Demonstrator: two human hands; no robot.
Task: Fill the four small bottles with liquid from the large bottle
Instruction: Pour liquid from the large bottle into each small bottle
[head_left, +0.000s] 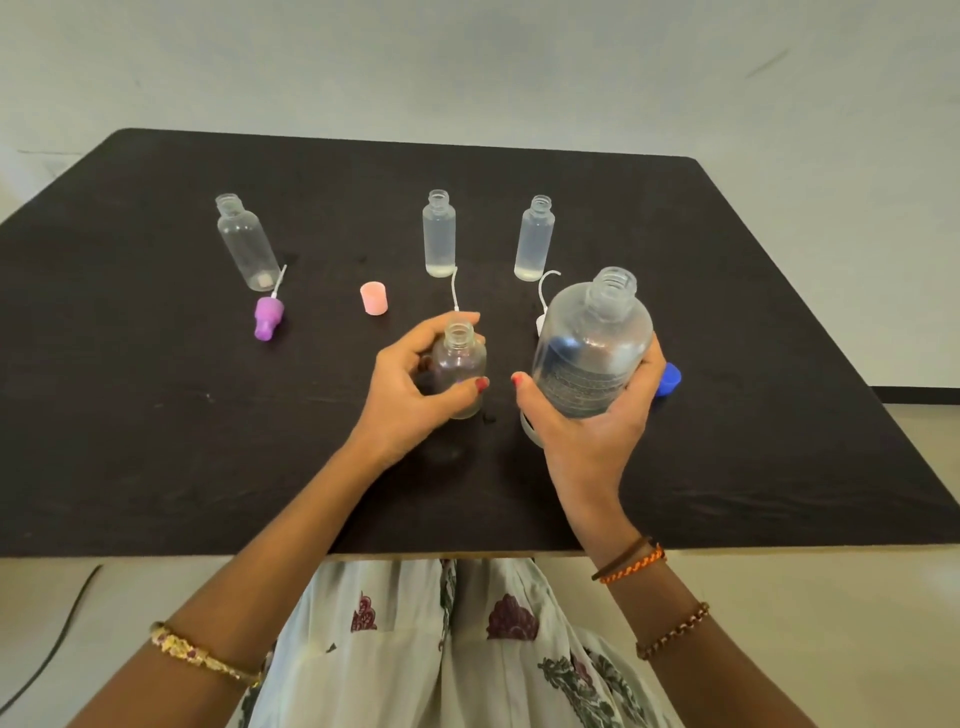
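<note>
My right hand (592, 421) grips the large clear bottle (592, 343), uncapped and held roughly upright above the dark table (156, 415). My left hand (410, 384) holds a small clear bottle (460, 364) with an open neck, standing near the table's middle. Three more small open bottles stand farther back: one at the left (247, 241), one in the middle (439, 234) and one at the right (534, 239). The two on the right look cloudy with liquid.
A purple spray top with a white tube (269, 314) lies by the left bottle. A pink cap (374, 298) stands mid-table. A blue cap (667, 379) sits behind my right hand. White spray tubes (454, 291) lie behind my hands. A cable (57, 639) runs on the floor.
</note>
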